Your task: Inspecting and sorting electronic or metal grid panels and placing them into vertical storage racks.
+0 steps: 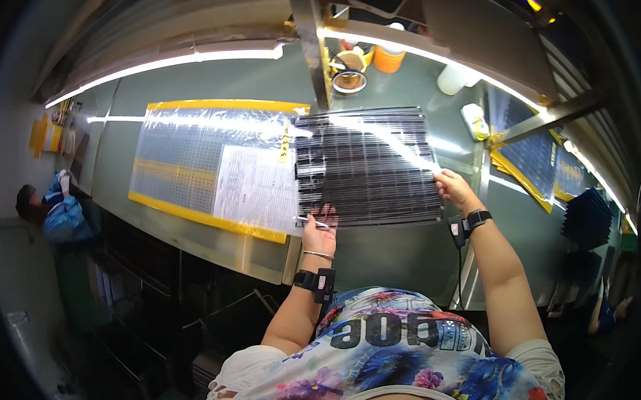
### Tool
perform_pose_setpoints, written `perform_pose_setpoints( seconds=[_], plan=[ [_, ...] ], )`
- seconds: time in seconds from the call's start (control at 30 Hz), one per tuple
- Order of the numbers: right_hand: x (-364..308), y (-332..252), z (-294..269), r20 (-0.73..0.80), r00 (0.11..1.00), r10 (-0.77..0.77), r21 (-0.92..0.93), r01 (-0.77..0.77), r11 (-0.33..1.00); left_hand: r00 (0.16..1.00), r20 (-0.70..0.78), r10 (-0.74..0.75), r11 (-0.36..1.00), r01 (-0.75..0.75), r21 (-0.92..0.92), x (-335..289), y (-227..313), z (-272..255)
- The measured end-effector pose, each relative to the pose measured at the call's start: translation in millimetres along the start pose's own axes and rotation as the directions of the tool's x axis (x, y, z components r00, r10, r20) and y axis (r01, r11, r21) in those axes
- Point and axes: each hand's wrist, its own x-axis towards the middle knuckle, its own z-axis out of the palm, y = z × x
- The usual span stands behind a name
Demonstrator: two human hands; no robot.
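A black, glossy sheet with fine lines and a grid pattern (380, 167) lies before me, its left edge overlapping a clear plastic-covered panel with yellow borders (181, 156). My right hand (455, 190) pinches the sheet's right edge between thumb and fingers. At the near left corner, my left hand (321, 230) is turned palm up, its fingers curled at the sheet's edge. A thin pale strip shows by those fingers; what it is I cannot make out. A white printed paper (256, 186) sits under the panel's clear cover.
Beyond the sheet stand a round dish (349, 82), an orange container (388, 59) and white bottles (475, 121). A metal post (311, 40) rises behind the sheet. More yellow-edged panels (529, 164) and a dark stack (588, 217) lie right. Another person (62, 212) is far left.
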Motion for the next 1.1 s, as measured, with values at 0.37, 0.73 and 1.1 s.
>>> perform_pose_setpoints(
  seconds=[0.37, 0.73, 1.1],
  plan=[
    [-103.1, 7.3, 12.5, -0.038, 0.973, -0.229, 0.114, 0.232, 0.966, 0.97, 0.183, 0.162, 0.083, -0.198, 0.977, -28.9, 90.9, -17.0],
    [-263.4, 61.6, -3.3, -0.354, 0.878, -0.324, 0.257, 0.424, 0.869, 0.793, 0.558, -0.246, 0.399, -0.442, 0.804, -87.3, 23.2, 101.1],
    [-310.5, 112.2, -33.5, -0.469, 0.816, -0.339, 0.324, 0.516, 0.793, 0.69, 0.669, -0.276, 0.372, -0.565, 0.736, -136.1, -24.2, 120.1]
  ],
)
